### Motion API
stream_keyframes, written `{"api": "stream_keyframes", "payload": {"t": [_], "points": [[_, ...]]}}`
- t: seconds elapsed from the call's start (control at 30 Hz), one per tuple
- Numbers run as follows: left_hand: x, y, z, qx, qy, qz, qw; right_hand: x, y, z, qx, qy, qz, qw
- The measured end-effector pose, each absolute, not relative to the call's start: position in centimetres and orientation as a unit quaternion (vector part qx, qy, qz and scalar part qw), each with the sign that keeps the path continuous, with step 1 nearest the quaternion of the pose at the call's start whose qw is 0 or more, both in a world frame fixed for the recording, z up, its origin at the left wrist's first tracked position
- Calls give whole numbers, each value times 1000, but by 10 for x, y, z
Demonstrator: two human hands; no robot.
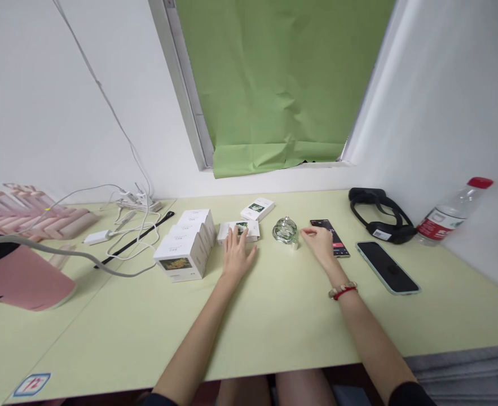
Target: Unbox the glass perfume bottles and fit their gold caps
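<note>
My left hand (pixel 237 256) lies with its fingers spread, the fingertips on a small white box (pixel 254 226) with a green and white picture. Right behind it is a similar white box (pixel 257 209), tilted at an angle. Between my hands sits a clear, rounded glass piece (pixel 284 229), with a small silvery cap-like part (pixel 294 245) at its near side. My right hand (pixel 320 242) is to the right of the glass, apart from it, fingers curled into a pinch. What the pinch holds, if anything, is too small to make out. Beneath that hand a lit phone (pixel 339 243) is partly covered.
A row of white boxes (pixel 180 242) stands left of my left hand. Cables and a power strip (pixel 141 204) lie farther left, near a pink container (pixel 24 279) and pink objects (pixel 32 211). Rightward are a dark phone (pixel 387 267), black headset (pixel 386 230) and water bottle (pixel 443 219).
</note>
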State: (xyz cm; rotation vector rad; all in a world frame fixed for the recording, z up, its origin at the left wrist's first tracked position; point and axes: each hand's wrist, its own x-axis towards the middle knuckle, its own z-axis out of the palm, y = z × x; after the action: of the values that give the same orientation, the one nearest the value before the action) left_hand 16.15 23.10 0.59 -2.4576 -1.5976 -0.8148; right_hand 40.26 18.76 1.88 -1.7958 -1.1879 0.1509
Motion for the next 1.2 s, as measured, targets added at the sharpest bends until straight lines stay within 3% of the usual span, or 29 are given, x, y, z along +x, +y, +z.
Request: {"api": "stream_keyframes", "payload": {"t": [0.13, 0.5, 0.67, 0.9, 1.07, 1.2], "points": [[158, 233, 4, -793, -562, -227, 59, 401, 188, 8, -735, -510, 80, 441], [161, 222, 23, -825, -495, -263, 64, 405, 189, 1, -759, -509, 87, 396], [153, 228, 18, -822, -514, -242, 42, 398, 185, 12, -765, -486, 42, 421], [155, 222, 32, -795, -517, -310, -74, 365, 178, 38, -638, -517, -24, 570], [153, 222, 29, -791, -399, -399, -236, 340, 165, 45, -541, -664, 9, 516], [152, 220, 28, -805, -376, -391, -240, 332, 159, 46, -508, -724, 26, 465]]}}
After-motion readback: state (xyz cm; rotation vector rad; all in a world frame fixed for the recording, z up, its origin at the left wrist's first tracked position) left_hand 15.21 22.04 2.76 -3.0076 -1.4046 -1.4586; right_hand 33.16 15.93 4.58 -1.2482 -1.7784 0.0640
